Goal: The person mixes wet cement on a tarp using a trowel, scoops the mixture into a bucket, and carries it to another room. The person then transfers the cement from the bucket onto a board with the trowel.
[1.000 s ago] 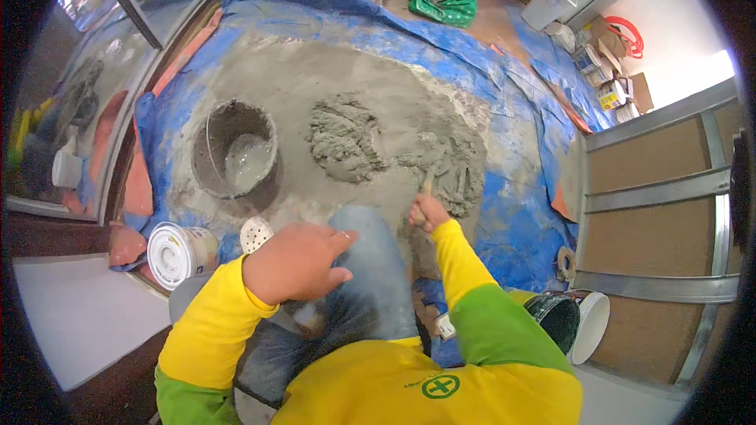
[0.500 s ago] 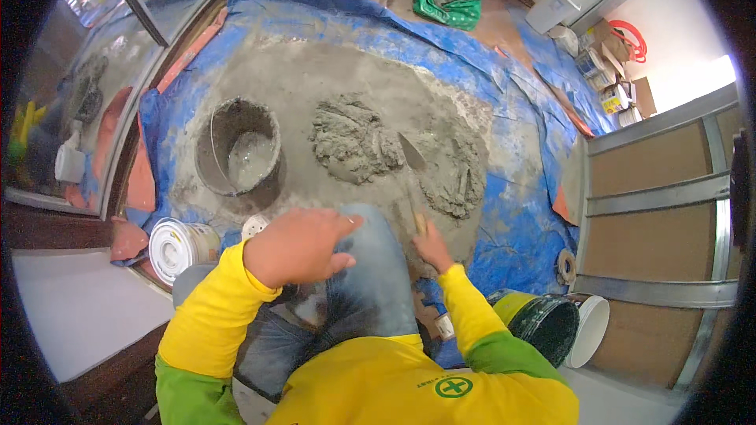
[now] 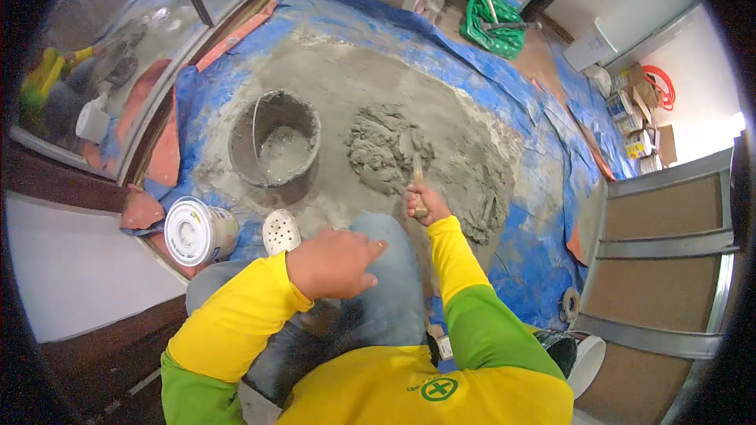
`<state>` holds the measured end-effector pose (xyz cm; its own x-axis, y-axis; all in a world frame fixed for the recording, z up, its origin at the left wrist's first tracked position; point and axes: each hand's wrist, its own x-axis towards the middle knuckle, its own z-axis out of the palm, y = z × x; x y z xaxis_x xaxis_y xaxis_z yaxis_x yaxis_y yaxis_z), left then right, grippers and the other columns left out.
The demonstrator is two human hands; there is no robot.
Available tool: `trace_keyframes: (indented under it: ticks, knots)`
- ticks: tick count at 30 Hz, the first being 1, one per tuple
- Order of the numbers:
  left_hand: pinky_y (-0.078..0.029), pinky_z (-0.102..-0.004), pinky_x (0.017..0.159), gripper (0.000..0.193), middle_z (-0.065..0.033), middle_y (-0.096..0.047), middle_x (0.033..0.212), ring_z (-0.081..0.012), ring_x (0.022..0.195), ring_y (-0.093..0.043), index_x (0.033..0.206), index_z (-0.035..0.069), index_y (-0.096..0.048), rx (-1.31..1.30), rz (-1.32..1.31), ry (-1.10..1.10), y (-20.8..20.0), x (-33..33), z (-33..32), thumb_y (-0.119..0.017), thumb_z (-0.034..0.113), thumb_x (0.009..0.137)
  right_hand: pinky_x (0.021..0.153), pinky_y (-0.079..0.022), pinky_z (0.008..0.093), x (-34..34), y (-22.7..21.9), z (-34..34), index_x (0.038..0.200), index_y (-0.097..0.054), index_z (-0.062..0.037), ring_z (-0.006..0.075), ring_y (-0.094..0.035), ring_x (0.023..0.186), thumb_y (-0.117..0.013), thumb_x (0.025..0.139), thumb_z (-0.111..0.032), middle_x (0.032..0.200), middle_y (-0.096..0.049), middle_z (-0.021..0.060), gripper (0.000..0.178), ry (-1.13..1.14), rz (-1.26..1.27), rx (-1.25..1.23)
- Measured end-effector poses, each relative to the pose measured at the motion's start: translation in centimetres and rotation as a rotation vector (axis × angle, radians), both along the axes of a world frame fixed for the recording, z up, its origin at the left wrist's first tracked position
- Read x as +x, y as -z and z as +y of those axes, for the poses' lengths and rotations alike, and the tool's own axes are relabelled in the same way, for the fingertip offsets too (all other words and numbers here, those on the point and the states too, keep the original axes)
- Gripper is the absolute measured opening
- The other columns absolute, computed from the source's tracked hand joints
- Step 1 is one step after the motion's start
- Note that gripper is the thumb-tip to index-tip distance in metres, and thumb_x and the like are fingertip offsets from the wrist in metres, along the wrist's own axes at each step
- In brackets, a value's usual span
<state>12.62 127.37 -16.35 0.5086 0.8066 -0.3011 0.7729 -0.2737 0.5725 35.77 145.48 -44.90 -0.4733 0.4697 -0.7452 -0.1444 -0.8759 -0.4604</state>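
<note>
My right hand (image 3: 430, 206) is closed around the wooden handle of a trowel (image 3: 418, 177). Its blade lies against the right side of a rough grey mortar heap (image 3: 376, 149), partly sunk into or hidden by the mix. A second, flatter spread of mortar (image 3: 478, 203) extends to the right of the trowel. My left hand (image 3: 335, 263) hovers by my bent knee, holding nothing, its thumb apart from the fingers. Left of the mortar stands a black bucket (image 3: 238, 149) with a thin wire handle and some grey wet residue at the bottom.
A blue tarp (image 3: 551, 189), smeared with grey, covers the floor. At left are a white lidded pail (image 3: 189, 230) and my white clog (image 3: 281, 232). More buckets (image 3: 587, 362) stand by my right elbow. A green bag (image 3: 490, 24) lies far back; a metal-framed panel (image 3: 661, 246) borders the right.
My right hand has swung the trowel left and away from me, from between the two mortar masses onto the left heap. The left hand stays near the knee. The whole view has shifted.
</note>
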Motion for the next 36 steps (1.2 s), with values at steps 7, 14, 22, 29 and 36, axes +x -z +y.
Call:
trace_keyframes:
  ticks: [7, 14, 22, 29, 36]
  knots:
    - [-0.048, -0.0461, 0.081, 0.050, -0.0193, -0.063, 0.101, -0.0368, 0.096, -0.060, 0.121, 0.003, -0.053, -0.007, 0.012, -0.140, -0.9, -2.0, -1.3, -0.065, 0.031, 0.081, 0.050, -0.051, 0.0381, -5.7, -6.7, -0.5, 0.101, -0.054, 0.0014, 0.0249, -0.060, 0.053, -0.062, 0.078, -0.019, 0.073, -0.063, 0.0110, 0.031, -0.424, -0.807, 0.677]
    - [-0.048, -0.0455, 0.082, 0.051, -0.0193, -0.063, 0.101, -0.0369, 0.096, -0.060, 0.120, 0.002, -0.053, 0.060, -0.056, -0.092, -0.1, -0.2, 0.1, -0.066, 0.031, 0.080, 0.077, -0.052, 0.0460, -8.0, -2.9, 14.2, 0.105, -0.064, 0.0018, 0.0345, -0.066, 0.090, -0.063, 0.073, -0.026, 0.094, -0.067, 0.0228, 0.043, -1.487, -1.078, 1.142]
    - [-0.047, -0.0446, 0.081, 0.053, -0.0177, -0.062, 0.098, -0.0358, 0.093, -0.060, 0.122, 0.003, -0.052, 0.091, -0.017, -0.183, -2.5, -2.6, -2.5, -0.068, 0.030, 0.079, 0.047, -0.044, 0.0373, -1.1, -16.2, 14.6, 0.120, -0.055, -0.0110, 0.0186, -0.052, 0.053, -0.061, 0.077, -0.019, 0.074, -0.059, 0.0091, 0.044, -1.191, -0.875, 0.835]
    - [-0.048, -0.0436, 0.077, 0.052, -0.0167, -0.062, 0.094, -0.0348, 0.088, -0.061, 0.118, 0.003, -0.054, 0.114, -0.052, -0.204, -0.9, -2.5, -3.0, -0.071, 0.029, 0.076, 0.056, -0.050, 0.0398, 0.3, -3.6, 20.7, 0.109, -0.061, -0.0006, 0.0281, -0.064, 0.063, -0.057, 0.074, -0.020, 0.084, -0.067, 0.0172, 0.040, -1.019, -1.337, 0.990]
    - [-0.049, -0.0446, 0.078, 0.053, -0.0179, -0.062, 0.096, -0.0364, 0.090, -0.061, 0.121, 0.003, -0.053, 0.063, -0.023, -0.250, -1.9, -3.5, -2.5, -0.069, 0.028, 0.077, 0.055, -0.050, 0.0432, -4.7, -1.7, 16.9, 0.091, -0.063, 0.0042, 0.0341, -0.065, 0.064, -0.059, 0.070, -0.018, 0.084, -0.066, 0.0246, 0.031, -1.194, -1.091, 1.217]
